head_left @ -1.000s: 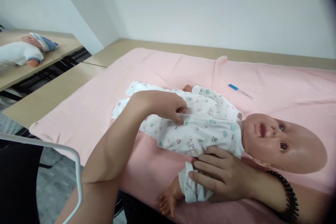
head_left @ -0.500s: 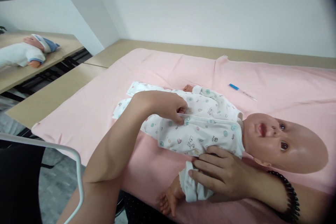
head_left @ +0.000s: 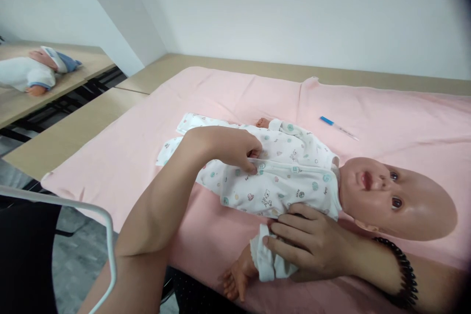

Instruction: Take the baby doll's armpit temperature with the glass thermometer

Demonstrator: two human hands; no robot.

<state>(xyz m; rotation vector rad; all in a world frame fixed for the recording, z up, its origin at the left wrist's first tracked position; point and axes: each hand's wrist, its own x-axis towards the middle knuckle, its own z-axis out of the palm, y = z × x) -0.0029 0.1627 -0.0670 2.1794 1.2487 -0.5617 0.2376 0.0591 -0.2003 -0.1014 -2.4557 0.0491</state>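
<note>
A baby doll lies on its back, its bald head to the right, dressed in a white printed baby shirt and matching trousers. My left hand is over the shirt's lower front, fingers curled and thumb against the front edge near a snap; the fingertips are partly hidden. Around the doll's near arm, over the rolled white sleeve, my right hand is closed, with its fingers across the cloth. The doll's near hand sticks out of the cuff.
Pink cloth covers most of the table. Beyond the doll lies a slim clear stick with a blue cap. Another doll in white lies on a table at far left. A white curved rail stands at near left.
Both hands and the doll keep their places on each other. The whole view has shifted very slightly.
</note>
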